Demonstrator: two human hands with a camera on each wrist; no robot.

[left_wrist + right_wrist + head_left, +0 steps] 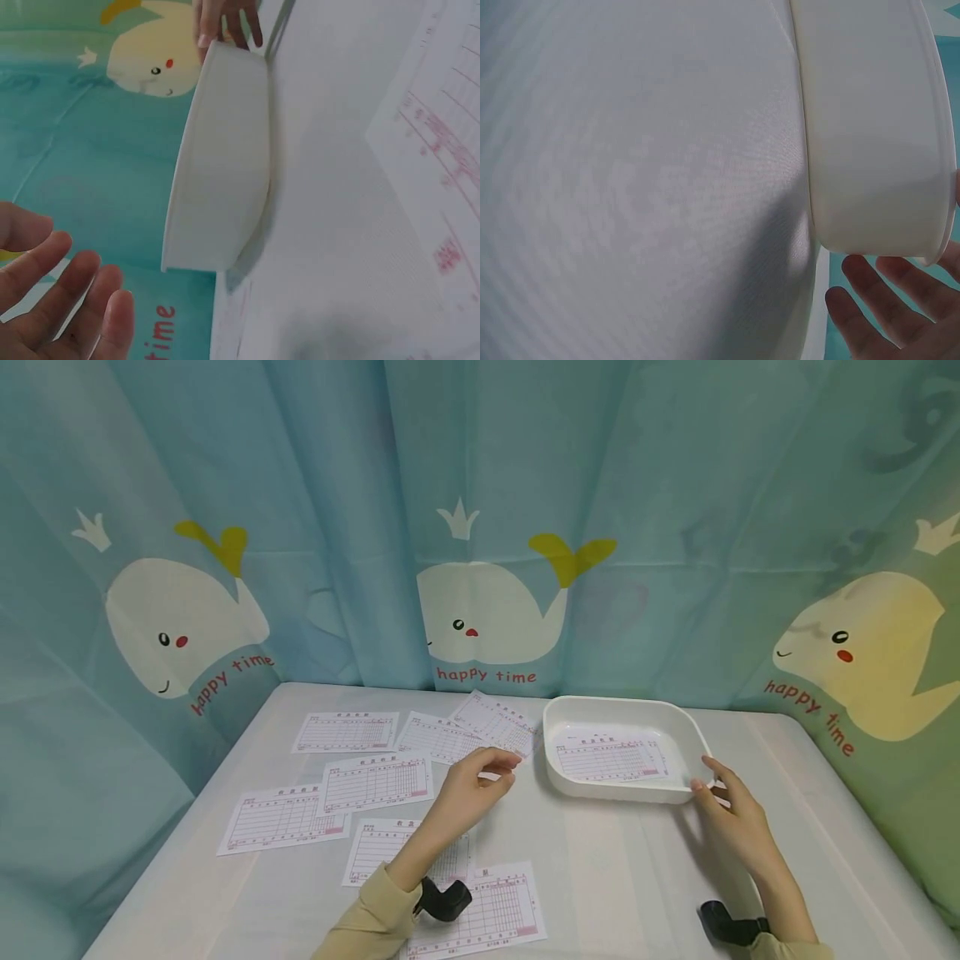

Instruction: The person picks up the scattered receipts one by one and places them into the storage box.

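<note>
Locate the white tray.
In the head view, the white tray sits right of centre on the table, the right hand at its near-right corner, paper slips to its left.

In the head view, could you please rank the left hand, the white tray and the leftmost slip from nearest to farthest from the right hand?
1. White tray: touching the right hand, on its left.
2. Left hand: left of the tray.
3. Leftmost slip: far left, past the left hand.

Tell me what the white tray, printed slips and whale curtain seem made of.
White tray: probably plastic, smooth with faint sheen, rounded and seemingly molded. Printed slips: matte, apparently thin paper, lying flat. Whale curtain: smooth cloth or plastic sheeting; folds fit either.
</note>
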